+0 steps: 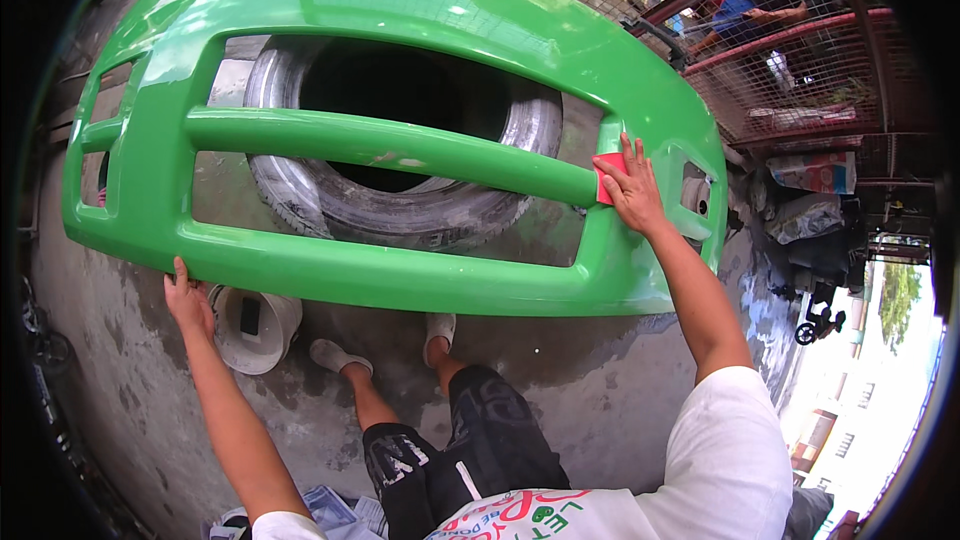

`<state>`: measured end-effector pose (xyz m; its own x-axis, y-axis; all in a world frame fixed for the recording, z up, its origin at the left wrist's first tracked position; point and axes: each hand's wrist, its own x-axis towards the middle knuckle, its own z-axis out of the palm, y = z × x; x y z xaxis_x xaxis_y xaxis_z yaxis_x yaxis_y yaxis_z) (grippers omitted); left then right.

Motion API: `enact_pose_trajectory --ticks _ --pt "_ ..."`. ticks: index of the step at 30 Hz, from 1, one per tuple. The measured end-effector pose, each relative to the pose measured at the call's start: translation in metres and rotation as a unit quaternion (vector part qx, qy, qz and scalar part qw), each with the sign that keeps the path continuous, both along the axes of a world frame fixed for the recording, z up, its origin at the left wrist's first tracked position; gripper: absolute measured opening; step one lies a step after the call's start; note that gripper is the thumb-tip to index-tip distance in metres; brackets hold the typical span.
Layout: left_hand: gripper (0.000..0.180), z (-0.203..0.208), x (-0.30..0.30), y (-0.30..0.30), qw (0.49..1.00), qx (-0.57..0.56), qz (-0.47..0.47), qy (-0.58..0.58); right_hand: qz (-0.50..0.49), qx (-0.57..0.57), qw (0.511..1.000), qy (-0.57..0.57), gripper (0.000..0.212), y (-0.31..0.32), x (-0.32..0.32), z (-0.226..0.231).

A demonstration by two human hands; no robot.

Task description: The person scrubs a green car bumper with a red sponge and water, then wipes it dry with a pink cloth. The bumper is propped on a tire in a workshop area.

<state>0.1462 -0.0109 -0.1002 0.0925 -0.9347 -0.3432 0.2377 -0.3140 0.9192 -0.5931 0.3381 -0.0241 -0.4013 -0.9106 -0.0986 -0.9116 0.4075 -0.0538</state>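
A big glossy green car bumper (400, 275) lies across the view in front of me, with wide openings through it. My right hand (634, 185) presses a small red sanding sheet (607, 180) against the bumper, by the right end of its middle bar. The fingers are stretched over the sheet, and part of it is hidden under them. My left hand (188, 300) grips the bumper's near lower edge on the left, with a finger over the rim. Small pale marks and wet-looking patches show on the green surface.
Beneath the bumper lies a large grey-smeared tire (290, 185). A white bucket (257, 340) with a dark block inside stands near my left hand. Wire mesh fencing (810, 50) runs along the far right, with a person behind it. The concrete floor (560, 370) has damp patches.
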Motion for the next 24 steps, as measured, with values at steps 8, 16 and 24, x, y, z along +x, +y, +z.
enact_pose_trajectory --ticks 8,16,24 --pt "0.048 -0.014 0.018 -0.005 1.0 -0.018 -0.01 -0.005 0.068 0.027 0.993 0.089 0.039 -0.047 -0.018 0.008" --pt "0.049 0.0 -0.006 -0.002 0.999 -0.042 0.001 -0.009 0.044 0.014 0.99 0.131 0.039 -0.058 -0.025 0.001" --pt "0.049 0.0 -0.015 0.001 0.999 -0.043 0.0 -0.005 0.024 0.02 0.988 0.152 0.046 -0.051 -0.04 0.004"
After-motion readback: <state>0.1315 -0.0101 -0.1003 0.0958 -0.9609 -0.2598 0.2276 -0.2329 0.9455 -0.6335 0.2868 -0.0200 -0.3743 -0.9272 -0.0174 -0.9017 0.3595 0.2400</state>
